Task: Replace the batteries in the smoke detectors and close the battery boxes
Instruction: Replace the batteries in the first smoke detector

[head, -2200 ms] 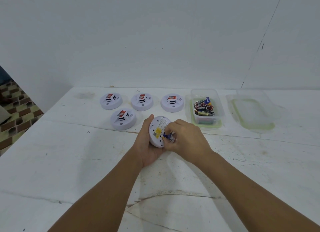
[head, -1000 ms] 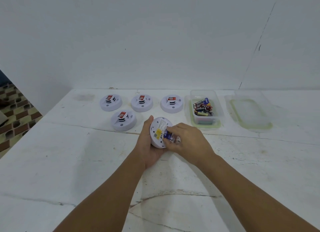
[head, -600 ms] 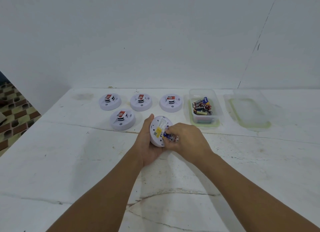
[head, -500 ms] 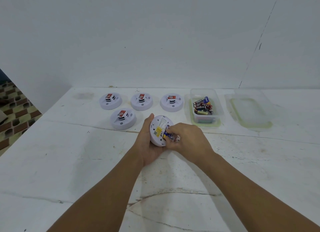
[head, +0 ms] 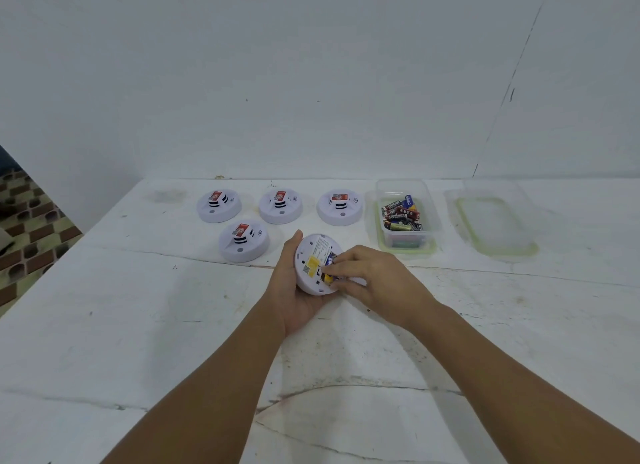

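Observation:
My left hand cradles a white round smoke detector tilted up so its back faces me, with a yellow label and an open battery slot. My right hand pinches a blue battery against that slot; a yellow-tipped battery end shows just below my fingertips. Several other white detectors stand face up behind: three in a row and one nearer.
A clear plastic box with a green rim holds several loose batteries at the back right. Its clear lid lies upside down further right. The white table's left edge drops to a tiled floor. A white wall rises behind.
My right fingers have shifted slightly over the battery slot, working the blue battery against it. The detector stays in my left hand in the same place.

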### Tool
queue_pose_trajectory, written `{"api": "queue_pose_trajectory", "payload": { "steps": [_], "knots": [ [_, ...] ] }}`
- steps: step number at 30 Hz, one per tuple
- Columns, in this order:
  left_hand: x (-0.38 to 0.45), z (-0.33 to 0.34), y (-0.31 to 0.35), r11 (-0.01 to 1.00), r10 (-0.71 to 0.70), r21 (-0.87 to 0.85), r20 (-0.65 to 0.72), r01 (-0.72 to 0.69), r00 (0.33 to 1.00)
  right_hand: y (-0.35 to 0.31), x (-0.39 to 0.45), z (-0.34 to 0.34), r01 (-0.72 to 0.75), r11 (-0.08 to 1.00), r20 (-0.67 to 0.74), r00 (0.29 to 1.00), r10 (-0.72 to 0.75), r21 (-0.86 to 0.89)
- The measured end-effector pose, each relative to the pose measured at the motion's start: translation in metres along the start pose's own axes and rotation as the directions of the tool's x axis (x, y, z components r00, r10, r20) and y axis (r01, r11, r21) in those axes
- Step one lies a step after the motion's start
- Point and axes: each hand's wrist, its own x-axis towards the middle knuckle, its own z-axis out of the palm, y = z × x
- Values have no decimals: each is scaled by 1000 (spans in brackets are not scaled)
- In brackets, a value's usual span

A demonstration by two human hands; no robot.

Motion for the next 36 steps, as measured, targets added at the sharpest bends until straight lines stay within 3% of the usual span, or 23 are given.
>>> {"api": "queue_pose_trajectory", "payload": {
  "steps": [5, 8, 9, 11, 12, 14, 19, 24, 36],
  "knots": [
    [0, -4, 0, 1000, 20, -10, 32, -19, 999, 1, 2, 4, 201, 953, -20, 977, -211, -225],
    [-3, -2, 0, 999, 19, -28, 29, -18, 999, -4, 2, 5, 230, 944, -97, 961, -258, -235],
    [-3, -2, -1, 999, 26, -25, 26, -25, 999, -8, 1, 6, 172, 974, -163, 967, -196, -146],
    [-1, -3, -2, 999, 45, -17, 10, -44, 999, -19, -1, 6, -37, 984, -318, 944, 93, 176],
    [-1, -3, -3, 999, 49, -13, 1, -49, 999, -24, -2, 7, -121, 941, -345, 909, 233, 317],
    [0, -2, -3, 999, 46, -3, -3, -46, 999, -28, -3, 14, -239, 885, -299, 879, 372, 398],
    [-3, 1, -1, 999, 44, -11, 6, -44, 999, -25, -4, 40, -418, 822, -115, 863, 493, 387],
    [-4, 5, -1, 999, 32, -1, -27, -32, 999, -23, 0, 48, -463, 803, -155, 823, 547, 376],
    [-2, 2, -2, 999, 6, 41, -15, -5, 1000, -25, 5, 50, -444, 807, -182, 822, 540, 389]
  ]
}}
